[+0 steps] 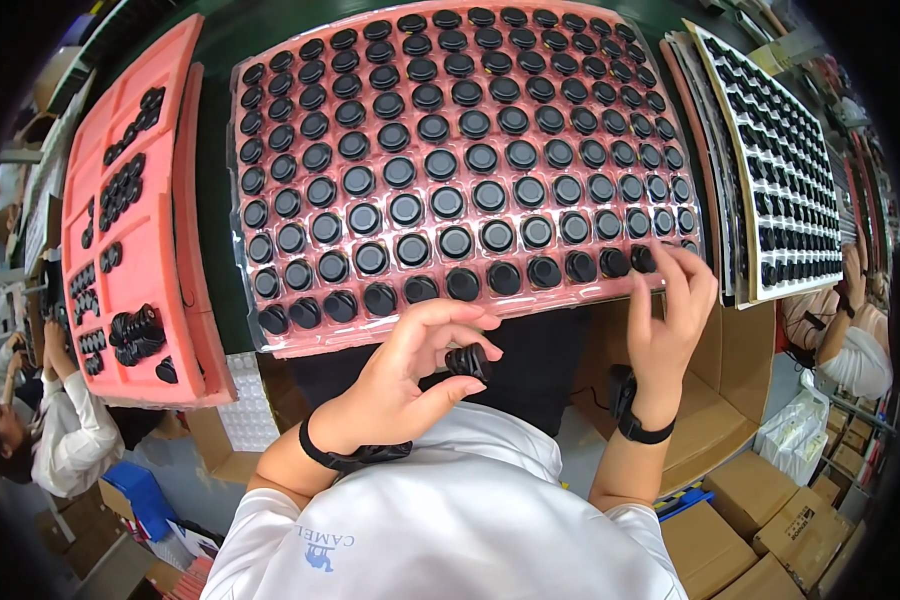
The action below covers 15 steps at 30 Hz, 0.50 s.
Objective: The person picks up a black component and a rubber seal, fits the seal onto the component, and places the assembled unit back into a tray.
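A large clear plastic tray [280, 345] on pink foam holds many rows of black round lens-like parts [496, 235]. In front of its near edge, my left hand [410, 365] grips one black ribbed round part [468, 364] between thumb and fingers. At the tray's near right corner, my right hand [675, 315] has thumb and index finger around another black round part [642, 259] at the end of the nearest row. Whether that part is lifted from its pocket I cannot tell.
To the left lies a pink foam tray [192, 340] with compartments holding black parts. A white tray [760, 205] of black parts stands at right. Cardboard boxes [705, 545] sit below right. Another person's arms [60, 370] show at far left, and another person [855, 340] at far right.
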### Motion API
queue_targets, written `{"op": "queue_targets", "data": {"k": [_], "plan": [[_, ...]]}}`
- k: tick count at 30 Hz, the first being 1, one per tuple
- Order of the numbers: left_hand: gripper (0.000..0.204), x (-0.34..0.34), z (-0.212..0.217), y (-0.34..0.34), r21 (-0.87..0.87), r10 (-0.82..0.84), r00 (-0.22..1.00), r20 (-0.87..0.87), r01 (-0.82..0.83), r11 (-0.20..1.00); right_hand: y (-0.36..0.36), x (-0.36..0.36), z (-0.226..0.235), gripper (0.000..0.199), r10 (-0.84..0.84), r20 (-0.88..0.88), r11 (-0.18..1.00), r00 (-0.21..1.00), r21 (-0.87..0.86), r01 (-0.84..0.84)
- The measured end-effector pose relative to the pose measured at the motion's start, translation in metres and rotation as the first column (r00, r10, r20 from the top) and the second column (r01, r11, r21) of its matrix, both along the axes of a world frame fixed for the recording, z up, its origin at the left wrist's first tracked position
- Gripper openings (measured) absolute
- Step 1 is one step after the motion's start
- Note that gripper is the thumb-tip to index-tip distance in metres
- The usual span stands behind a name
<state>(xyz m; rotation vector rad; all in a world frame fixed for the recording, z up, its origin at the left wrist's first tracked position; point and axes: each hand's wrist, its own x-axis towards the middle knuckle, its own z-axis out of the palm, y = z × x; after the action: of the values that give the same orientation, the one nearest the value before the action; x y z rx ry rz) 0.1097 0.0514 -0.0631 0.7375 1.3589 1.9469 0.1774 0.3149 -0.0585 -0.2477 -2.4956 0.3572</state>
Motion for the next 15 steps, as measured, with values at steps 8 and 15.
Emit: {"op": "queue_targets", "data": {"k": [8, 15], "plan": [[0.061, 0.0, 0.0, 0.003, 0.054, -0.033, 0.998, 0.053, 0.031, 0.998, -0.063, -0.012, 0.019, 0.026, 0.699, -0.064, 0.61, 0.712, -0.466, -0.641], [0.057, 0.0, 0.008, 0.001, 0.04, -0.043, 0.999, 0.023, 0.042, 0.998, -0.056, -0.013, 0.009, 0.026, 0.746, -0.143, 0.456, 0.65, -0.601, -0.656]]}}
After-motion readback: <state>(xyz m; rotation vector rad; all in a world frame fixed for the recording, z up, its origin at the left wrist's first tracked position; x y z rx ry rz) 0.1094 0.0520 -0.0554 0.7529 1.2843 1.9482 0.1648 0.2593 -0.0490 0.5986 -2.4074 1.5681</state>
